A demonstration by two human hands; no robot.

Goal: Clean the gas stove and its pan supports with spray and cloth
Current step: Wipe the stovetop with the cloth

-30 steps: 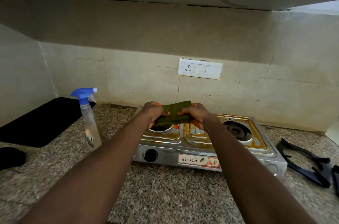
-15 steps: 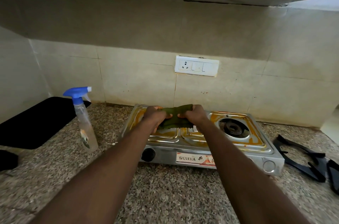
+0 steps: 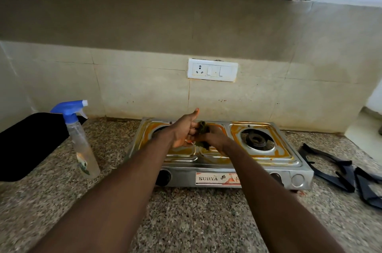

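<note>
"SURYA" is printed on a sticker on the front panel of the gas stove, below the fingers; its other marks cannot be read.

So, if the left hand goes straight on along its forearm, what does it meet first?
Beyond the green cloth that the left hand touches, probably the tiled wall behind the gas stove, below the socket panel; depth is unclear.

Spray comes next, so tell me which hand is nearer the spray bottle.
Left. The left hand is over the stove's left side, nearest the spray bottle; the right hand sits farther right, gripping the cloth.
</note>
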